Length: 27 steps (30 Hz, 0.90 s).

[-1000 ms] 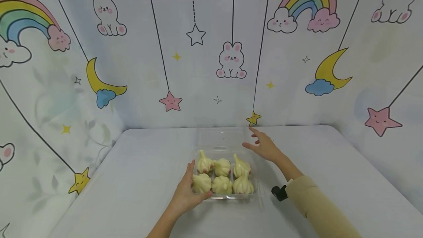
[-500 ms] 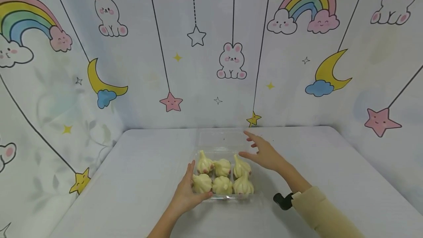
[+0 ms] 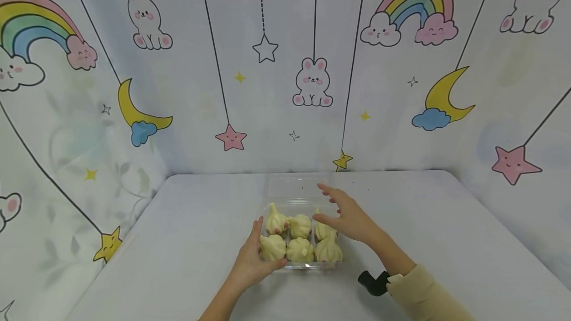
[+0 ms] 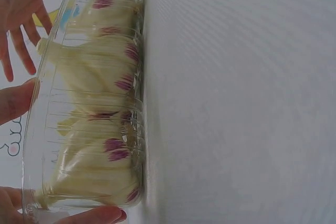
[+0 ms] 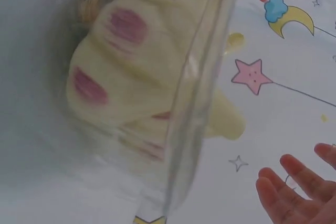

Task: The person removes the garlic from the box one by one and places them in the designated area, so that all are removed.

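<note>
A clear plastic clamshell box sits on the white table with several pale garlic bulbs in two rows. Its lid is folded back behind it. My left hand grips the box's left end, thumb at the front rim and fingers along the side. In the left wrist view, purple marks show on the bulbs through the wall. My right hand, fingers spread and holding nothing, hovers over the right rear of the box and partly hides a bulb. The right wrist view shows its fingers apart from the box.
White cloth covers the table. A patterned curtain with rabbits, stars and rainbows rises behind and at both sides. A black wrist-camera mount sticks out by the right sleeve.
My right hand has moved left and toward me, from beside the lid's right edge to over the right rear bulb. The left hand and the box have stayed put.
</note>
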### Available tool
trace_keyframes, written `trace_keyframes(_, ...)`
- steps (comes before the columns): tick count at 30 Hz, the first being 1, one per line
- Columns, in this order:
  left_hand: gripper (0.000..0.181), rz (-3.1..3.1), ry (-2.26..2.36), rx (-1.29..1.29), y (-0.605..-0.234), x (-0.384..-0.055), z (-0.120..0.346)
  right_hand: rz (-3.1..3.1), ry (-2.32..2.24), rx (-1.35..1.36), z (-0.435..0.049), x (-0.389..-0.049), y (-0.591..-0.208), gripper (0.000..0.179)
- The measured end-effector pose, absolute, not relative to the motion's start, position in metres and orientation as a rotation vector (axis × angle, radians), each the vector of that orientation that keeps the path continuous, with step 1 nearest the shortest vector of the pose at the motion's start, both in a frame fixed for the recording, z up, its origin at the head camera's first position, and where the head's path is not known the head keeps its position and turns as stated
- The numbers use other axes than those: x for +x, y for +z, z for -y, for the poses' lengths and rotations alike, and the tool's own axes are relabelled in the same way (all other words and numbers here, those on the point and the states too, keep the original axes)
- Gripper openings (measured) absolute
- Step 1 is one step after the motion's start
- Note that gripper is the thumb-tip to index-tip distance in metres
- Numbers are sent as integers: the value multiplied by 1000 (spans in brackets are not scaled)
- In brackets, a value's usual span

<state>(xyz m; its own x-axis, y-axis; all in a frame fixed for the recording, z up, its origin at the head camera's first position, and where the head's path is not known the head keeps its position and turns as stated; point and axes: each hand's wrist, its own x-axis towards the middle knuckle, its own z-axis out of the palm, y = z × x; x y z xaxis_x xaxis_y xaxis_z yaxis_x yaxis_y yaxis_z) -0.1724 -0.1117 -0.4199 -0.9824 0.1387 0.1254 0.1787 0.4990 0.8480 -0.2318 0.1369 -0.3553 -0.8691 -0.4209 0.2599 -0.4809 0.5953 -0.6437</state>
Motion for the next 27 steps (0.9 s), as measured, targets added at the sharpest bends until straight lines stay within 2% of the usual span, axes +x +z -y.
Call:
trace_keyframes(12,108,2679,-1531,-298,-420,-173,111,2688,1191,795,-114,-222,-352,74)
trace_keyframes(27,108,2682,-1515,-301,-420,-171,112,2644,1267,772,-87,-228,-366,74)
